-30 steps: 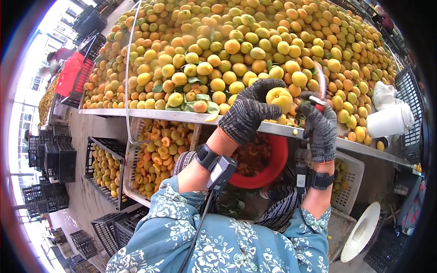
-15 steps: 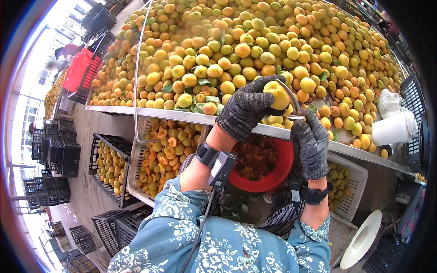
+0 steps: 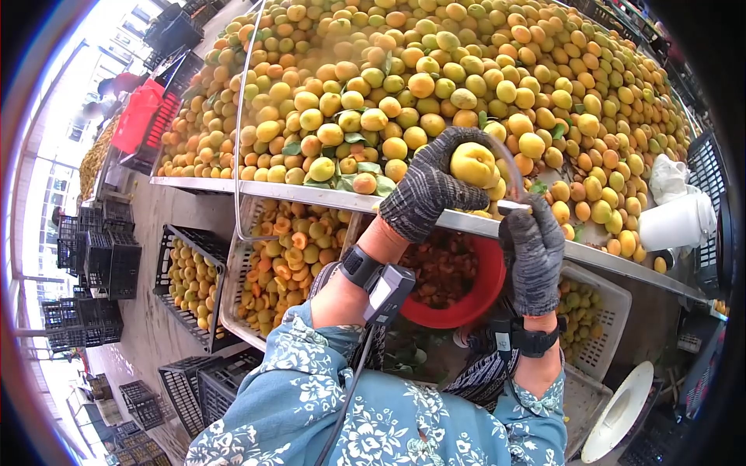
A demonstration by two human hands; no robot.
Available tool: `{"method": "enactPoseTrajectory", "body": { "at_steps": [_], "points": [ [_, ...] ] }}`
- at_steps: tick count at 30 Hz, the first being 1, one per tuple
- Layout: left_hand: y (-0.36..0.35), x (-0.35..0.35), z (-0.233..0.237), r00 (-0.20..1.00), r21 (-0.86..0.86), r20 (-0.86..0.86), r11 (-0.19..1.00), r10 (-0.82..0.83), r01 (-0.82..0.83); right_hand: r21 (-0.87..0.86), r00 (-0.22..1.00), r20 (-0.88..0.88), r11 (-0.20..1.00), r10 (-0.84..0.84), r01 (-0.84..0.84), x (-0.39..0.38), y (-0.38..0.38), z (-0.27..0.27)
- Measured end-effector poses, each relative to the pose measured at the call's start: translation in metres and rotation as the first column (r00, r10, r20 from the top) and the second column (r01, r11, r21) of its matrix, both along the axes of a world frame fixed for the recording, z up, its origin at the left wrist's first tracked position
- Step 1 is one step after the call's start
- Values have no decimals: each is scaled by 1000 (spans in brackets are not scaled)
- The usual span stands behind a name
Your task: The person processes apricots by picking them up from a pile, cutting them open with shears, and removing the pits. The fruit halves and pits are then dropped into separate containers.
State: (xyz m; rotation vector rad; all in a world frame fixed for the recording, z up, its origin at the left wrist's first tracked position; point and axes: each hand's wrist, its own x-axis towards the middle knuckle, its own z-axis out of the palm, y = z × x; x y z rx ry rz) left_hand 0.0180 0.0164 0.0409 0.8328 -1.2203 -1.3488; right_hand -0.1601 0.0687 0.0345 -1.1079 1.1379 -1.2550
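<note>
A: Nearest stuff?
B: Red bowl [image 3: 486,289] sat under the table edge [image 3: 233,189], between the wrists. White crate [image 3: 272,256] of cut fruit was left of it.
A: Hands?
B: Right hand [image 3: 535,250] was fisted around a knife [image 3: 510,165] handle, blade curving up against the apricot [image 3: 472,165]. Left hand [image 3: 430,193] had its fingers curled round that apricot, just over the table edge.
A: Beyond?
B: Apricot pile [image 3: 466,70] covered the table to the far side.
</note>
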Motion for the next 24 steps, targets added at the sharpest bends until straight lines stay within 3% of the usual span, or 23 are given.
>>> {"method": "enactPoseTrajectory", "body": {
  "at_steps": [1,2,4,6,8,10,12,14,16,19,23,24],
  "points": [
    [-1,2,2,994,-7,113,1000,-14,15,38,977,214,999,0,-9,-2,0,-2],
    [-1,2,3,974,-11,225,999,-28,32,41,977,213,999,-2,-7,-3,0,0],
    [1,-2,0,984,-17,176,999,-33,36,7,980,201,1000,-9,7,-6,-6,8],
    [-1,-5,-8,959,-65,271,992,-84,105,-17,980,200,1000,-6,9,-5,-8,16],
    [4,-11,-9,967,-69,232,990,-105,124,-8,992,126,1000,-12,13,-2,-8,26],
    [8,-13,-3,975,63,163,988,-150,142,-36,995,99,999,11,-8,-2,-8,21],
    [9,-16,-3,976,58,160,989,-146,138,-84,996,-87,996,-20,13,1,-6,18],
    [11,-17,-3,964,-13,252,996,-86,92,-117,987,-159,993,-27,8,1,-6,17],
    [11,-16,-5,947,-44,315,996,-63,81,-269,921,-370,963,-126,23,1,-7,10],
    [13,-18,-11,921,-143,388,989,22,36,-397,846,-482,918,-229,23,3,-7,1],
    [14,-19,-14,923,-222,371,975,105,-22,-467,807,-530,884,-262,-19,11,-3,10],
    [16,-20,-14,923,-220,369,975,105,-23,-387,833,-510,922,-215,1,12,-1,9]
  ]
}}
